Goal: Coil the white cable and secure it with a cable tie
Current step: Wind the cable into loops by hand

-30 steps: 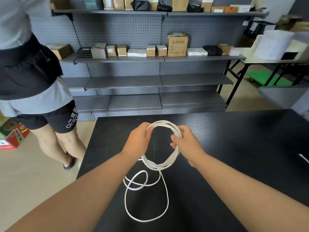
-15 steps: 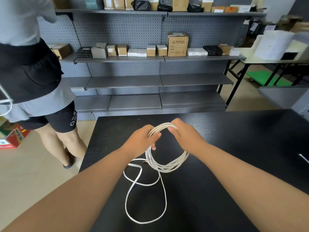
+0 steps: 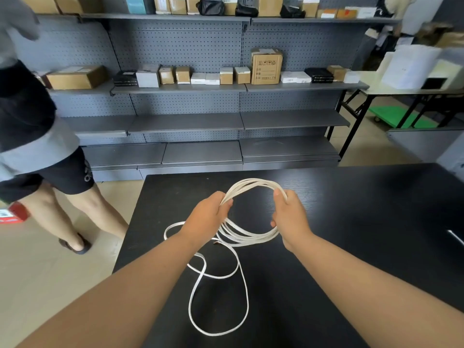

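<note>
Both hands held the cable (image 3: 251,234) coil above the table (image 3: 364,209): the left hand (image 3: 209,217) gripped its left side, the right hand (image 3: 288,214) closed round its right. Loose loops trailed onto the tabletop towards the person.

Left hand (image 3: 209,217) and right hand (image 3: 291,217) grip opposite sides of the coiled white cable (image 3: 253,183) above the black surface (image 3: 351,222); loose loops trail toward its near edge.

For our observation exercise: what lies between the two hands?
Head view: only white cable strands, arching above and sagging below, join the left hand and right hand; bare black table shows through the loop.
</note>
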The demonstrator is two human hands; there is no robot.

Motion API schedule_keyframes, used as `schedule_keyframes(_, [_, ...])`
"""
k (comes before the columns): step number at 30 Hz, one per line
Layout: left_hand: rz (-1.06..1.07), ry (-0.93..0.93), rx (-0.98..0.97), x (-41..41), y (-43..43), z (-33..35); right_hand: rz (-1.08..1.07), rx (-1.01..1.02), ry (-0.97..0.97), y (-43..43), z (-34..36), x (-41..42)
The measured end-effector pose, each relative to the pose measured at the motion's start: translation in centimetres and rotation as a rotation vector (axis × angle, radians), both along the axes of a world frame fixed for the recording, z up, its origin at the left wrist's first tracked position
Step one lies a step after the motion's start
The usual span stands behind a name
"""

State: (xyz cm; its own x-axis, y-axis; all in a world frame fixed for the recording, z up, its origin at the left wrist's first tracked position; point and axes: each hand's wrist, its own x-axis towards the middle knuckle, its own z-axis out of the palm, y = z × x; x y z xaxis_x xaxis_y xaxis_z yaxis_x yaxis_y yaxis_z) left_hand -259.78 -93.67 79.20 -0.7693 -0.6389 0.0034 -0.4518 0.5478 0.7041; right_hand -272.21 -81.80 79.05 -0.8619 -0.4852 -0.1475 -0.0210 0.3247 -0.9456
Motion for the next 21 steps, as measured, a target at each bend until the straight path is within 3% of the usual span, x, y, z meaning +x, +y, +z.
schedule_keyframes(5, [-0.082, -0.108, -0.141, 0.1, -0.6, 1.0, 0.207, 0.107, 0.053, 1.1, 0.3, -1.0])
schedule_keyframes(10, [-0.164, -0.150, -0.227, -0.1, -0.5, 1.9, 0.383, 0.283, 0.305, 0.9, 1.0, -1.9])
schedule_keyframes(14, [-0.223, -0.147, -0.207, -0.2, -0.2, 2.2, 0.425, 0.231, 0.503, 0.2, 1.8, -1.5])
schedule_keyframes(17, [-0.252, -0.136, -0.177, -0.2, -0.1, 2.2, 0.509, 0.322, 0.599, -0.1, 2.3, -1.1])
schedule_keyframes(21, [-0.225, -0.086, 0.071, 0.4, -0.6, 2.3, 0.555, 0.432, 0.692, 0.2, 3.0, -1.4])
